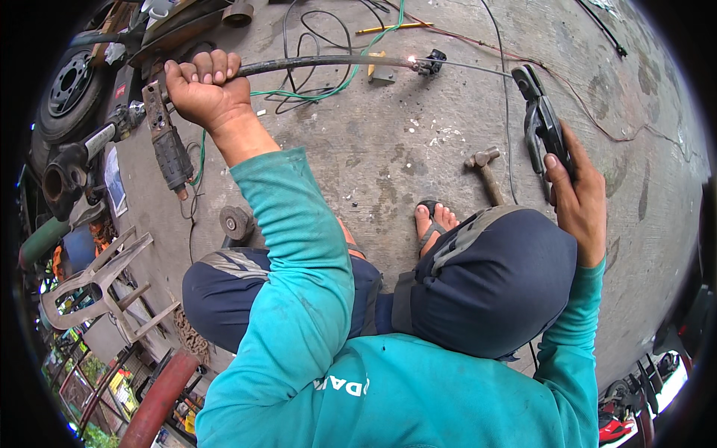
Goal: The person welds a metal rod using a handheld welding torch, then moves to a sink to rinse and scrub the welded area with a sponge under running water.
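Observation:
My left hand (211, 93) is closed around the left end of a long, slightly curved dark metal rod (321, 62). At the rod's far end a bright point glows beside a small dark metal piece (431, 65). My right hand (580, 190) grips a black welding electrode holder (549, 123). From its jaws a thin grey welding electrode (474, 69) runs left to the glowing spot. Just below my left hand is a rusty clamp-like tool with a ridged dark handle (172, 153); whether it touches the rod I cannot tell.
A hammer (485, 164) lies by my right knee, and a grinder-like tool with a round disc (236, 222) by my left. Green wire (328, 92) and black cables cross the concrete. A wheel (71, 84), plastic chair (112, 291) and red pipe (159, 399) stand leftward.

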The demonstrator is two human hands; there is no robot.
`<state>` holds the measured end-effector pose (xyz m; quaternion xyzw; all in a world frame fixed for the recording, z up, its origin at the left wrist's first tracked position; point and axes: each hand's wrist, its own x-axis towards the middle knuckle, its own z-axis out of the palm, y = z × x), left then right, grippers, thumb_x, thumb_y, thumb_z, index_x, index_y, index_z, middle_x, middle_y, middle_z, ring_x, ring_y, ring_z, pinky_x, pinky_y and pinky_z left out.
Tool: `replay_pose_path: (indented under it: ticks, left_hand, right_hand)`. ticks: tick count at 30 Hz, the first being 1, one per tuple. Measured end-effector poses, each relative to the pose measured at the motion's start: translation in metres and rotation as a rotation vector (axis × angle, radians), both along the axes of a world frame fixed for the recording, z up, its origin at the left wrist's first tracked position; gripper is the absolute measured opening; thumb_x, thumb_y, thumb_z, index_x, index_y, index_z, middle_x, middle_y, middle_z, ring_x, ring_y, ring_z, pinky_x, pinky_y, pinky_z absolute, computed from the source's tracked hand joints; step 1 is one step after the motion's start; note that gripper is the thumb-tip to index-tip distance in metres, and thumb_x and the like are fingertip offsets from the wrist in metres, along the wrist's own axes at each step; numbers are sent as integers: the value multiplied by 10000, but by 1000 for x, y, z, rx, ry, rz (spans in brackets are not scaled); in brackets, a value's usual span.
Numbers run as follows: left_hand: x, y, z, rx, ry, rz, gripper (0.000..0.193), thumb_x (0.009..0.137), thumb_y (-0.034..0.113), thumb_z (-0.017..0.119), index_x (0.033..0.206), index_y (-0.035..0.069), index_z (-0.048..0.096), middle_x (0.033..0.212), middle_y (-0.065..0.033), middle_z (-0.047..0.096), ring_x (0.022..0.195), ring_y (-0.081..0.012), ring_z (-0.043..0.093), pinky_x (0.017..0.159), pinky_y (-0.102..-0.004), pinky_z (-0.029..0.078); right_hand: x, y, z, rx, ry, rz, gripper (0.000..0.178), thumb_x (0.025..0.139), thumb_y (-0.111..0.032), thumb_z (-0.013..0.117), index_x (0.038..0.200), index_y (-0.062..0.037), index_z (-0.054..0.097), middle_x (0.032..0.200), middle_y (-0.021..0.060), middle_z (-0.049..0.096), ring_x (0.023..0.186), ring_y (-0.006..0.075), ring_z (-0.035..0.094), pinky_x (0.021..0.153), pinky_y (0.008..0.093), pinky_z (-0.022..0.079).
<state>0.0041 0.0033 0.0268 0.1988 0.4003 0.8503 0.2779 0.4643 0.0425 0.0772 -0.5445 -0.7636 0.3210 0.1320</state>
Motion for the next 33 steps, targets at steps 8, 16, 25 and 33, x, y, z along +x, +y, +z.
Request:
replay_pose_path:
  ticks: [8,16,25,33]
  left_hand:
    - [1,2,1,0,12,-13,479,1002,283,410,538,182,344,483,32,293,437,-122,287,482,-302,264]
    - [-3,1,-2,14,8,-39,482,1009,295,411,545,182,347,486,28,298,441,-125,286,493,-313,263]
    - [-1,2,0,9,16,-20,500,1023,305,400,541,184,345,483,28,290,433,-127,287,490,-305,262]
    - [-3,3,-1,6,9,-40,499,1022,304,397,541,182,341,487,27,290,438,-127,295,489,-309,277]
  right_hand:
    - [6,1,-15,63,28,11,497,1002,-128,613,1486,-60,526,755,18,569,600,85,454,540,276,382]
    - [8,1,-19,33,32,-15,498,1005,-127,625,1491,-76,528,709,4,548,581,77,473,518,275,389]
    - [8,0,-21,1,47,-28,495,1016,-126,620,1500,-91,522,740,-6,568,571,62,485,500,253,409]
    - [8,0,-22,-15,88,-37,493,1017,-129,618,1500,-100,523,739,-4,577,569,64,490,498,256,406]
